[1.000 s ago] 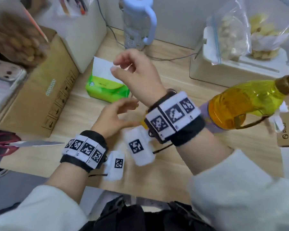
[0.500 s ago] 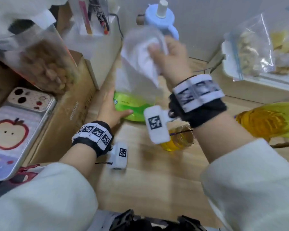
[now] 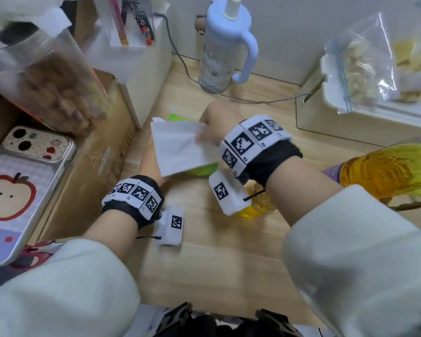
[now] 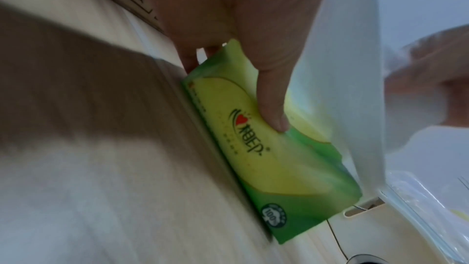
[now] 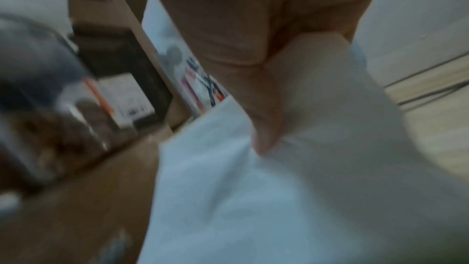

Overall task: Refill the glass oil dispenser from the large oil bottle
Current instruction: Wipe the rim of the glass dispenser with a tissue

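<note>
While the right hand pinches a white tissue between thumb and fingers, the sheet hangs spread over the green tissue pack. The left hand holds that pack down on the wooden table, thumb laid along its front face and fingers curled behind its far end. Just behind the right wrist, on the near side of the pack, stands the glass oil dispenser, yellow oil showing in it, mostly hidden by the wrist camera. Farther right of the pack lies the large oil bottle, tilted on its side. Left of the pack sits a cardboard box; beyond it, a blue cup.
</note>
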`<state>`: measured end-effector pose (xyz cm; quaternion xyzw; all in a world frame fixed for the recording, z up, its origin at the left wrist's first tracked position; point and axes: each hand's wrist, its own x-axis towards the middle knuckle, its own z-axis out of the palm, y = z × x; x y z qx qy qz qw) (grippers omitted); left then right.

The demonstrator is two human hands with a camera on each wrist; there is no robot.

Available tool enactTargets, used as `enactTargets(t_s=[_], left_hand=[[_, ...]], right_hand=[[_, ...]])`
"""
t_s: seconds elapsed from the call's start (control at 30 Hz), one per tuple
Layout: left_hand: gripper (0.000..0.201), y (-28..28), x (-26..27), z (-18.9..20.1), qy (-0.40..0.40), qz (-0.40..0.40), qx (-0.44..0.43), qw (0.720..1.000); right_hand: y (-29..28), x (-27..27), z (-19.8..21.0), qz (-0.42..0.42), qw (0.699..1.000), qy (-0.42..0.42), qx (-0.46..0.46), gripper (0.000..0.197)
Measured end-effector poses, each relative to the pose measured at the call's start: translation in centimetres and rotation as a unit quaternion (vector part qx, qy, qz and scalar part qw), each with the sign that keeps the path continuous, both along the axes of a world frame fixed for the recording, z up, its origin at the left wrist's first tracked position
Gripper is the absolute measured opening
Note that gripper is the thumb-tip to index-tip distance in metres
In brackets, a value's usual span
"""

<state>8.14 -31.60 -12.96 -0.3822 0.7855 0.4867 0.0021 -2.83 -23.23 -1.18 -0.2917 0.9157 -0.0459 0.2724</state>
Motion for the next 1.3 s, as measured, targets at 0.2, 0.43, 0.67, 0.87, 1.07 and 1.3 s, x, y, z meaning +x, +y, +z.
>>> enactTargets(t_s=[0.2,0.43,0.67,0.87,1.07,1.3], left_hand=[[0.084,-1.4,-0.5,-0.6,0.073,-0.073,0.019,0.994],[0.063,-0.7,1.0,7.8,0.301,0.053,0.158,0.939],[0.06,5.0,1.4,14.5,0.31,-0.129,0.423,0.842],[0.025,8.2,1.7,15.5,0.296,-0.156,0.329,0.883],[0.021,10.7,1.0,15.3,0.287,-0.214,0.262,0.896],[0.07,10.2,2.3,8.6,0.242,-0.165,0.259,0.92]], right_hand=[[2.6,0.0,5.1,-0.16,0.898,-0.05,-0.408,0.027],[7.8,2.3,6.4,-0.262,0.789,-0.052,-0.553,0.012],[10.6,6.5,5.0,-0.261,0.712,-0.305,-0.576,0.04],[15.7,5.9,5.5,-0.226,0.838,-0.226,-0.443,0.045],[18.1,5.8,4.1,-0.167,0.779,-0.26,-0.546,0.029],[22.3,4.9,1.1,-0.331,0.674,-0.144,-0.644,0.014]])
